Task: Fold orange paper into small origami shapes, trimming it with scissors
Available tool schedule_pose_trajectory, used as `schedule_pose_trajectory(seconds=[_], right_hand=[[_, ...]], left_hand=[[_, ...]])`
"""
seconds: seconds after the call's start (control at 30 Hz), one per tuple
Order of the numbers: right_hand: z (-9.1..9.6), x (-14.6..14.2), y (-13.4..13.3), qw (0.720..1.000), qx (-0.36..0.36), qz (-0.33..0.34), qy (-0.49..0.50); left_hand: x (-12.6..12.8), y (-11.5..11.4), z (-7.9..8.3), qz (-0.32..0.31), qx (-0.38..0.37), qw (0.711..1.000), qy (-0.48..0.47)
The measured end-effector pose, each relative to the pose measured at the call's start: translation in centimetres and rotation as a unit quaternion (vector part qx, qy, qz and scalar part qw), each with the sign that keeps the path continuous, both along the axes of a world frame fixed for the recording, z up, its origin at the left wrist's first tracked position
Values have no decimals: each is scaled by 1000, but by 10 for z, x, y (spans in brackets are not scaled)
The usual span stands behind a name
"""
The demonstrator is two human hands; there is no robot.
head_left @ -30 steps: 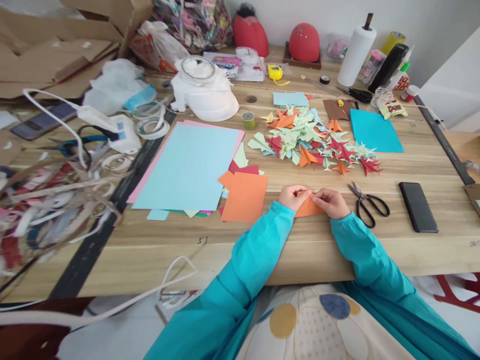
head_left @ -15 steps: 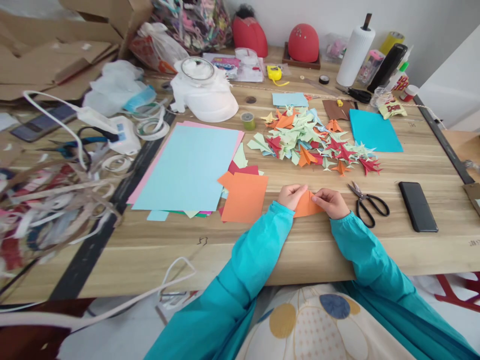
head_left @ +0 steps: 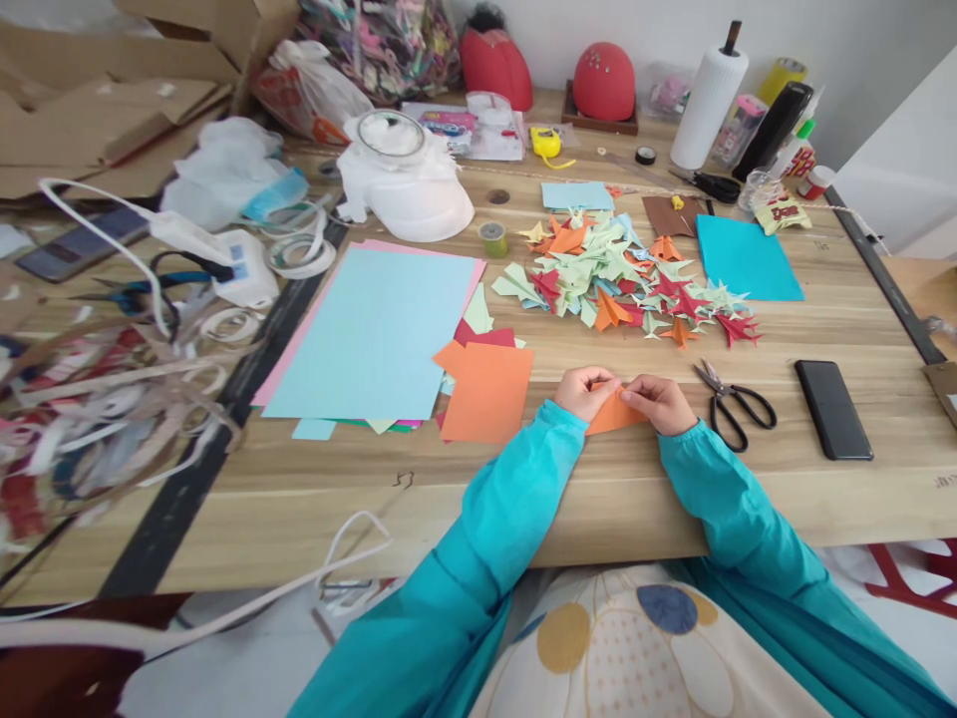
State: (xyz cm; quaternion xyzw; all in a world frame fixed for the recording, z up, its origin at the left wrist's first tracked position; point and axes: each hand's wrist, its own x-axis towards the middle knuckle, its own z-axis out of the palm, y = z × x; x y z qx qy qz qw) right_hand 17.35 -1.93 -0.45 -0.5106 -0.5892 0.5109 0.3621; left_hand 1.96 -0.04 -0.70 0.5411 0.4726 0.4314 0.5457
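Note:
Between my hands is a piece of orange paper (head_left: pixel 614 414), partly folded and hidden in part by my fingers. My left hand (head_left: pixel 584 393) pinches its upper left side, and my right hand (head_left: pixel 661 403) grips its upper right edge between thumb and fingers. The fingertips of both hands nearly meet at the top of the sheet. Left of my hands lies a flat orange sheet (head_left: pixel 489 394) over red and green scraps. Black-handled scissors (head_left: pixel 734 404) rest just right of my right hand. Beyond my hands spreads a heap of folded paper shapes (head_left: pixel 598 264) in green, orange, red and blue.
A stack of light blue and pink sheets (head_left: pixel 366 334) lies to the left. A black phone (head_left: pixel 833 410) is at the right, with a blue square sheet (head_left: pixel 749 257) behind it. Tangled ribbons (head_left: pixel 112 419) and a power strip (head_left: pixel 243 269) crowd the far left.
My left fingers have shifted right along the top of the orange paper, closer to my right fingertips. My right hand keeps its grip nearly in place.

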Motion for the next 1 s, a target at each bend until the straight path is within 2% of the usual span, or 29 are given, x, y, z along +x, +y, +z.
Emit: schedule_pose_trajectory(seconds=[0.4, 0.6, 1.0], right_hand=[[1, 2, 0, 998, -20, 16, 58], [5, 2, 0, 997, -38, -2, 72], [2, 1, 1, 997, -24, 6, 73]], left_hand=[[-2, -1, 3, -21, -40, 998, -42], [-2, 0, 4, -21, -58, 995, -79], [-2, 0, 3, -40, 3, 999, -29]])
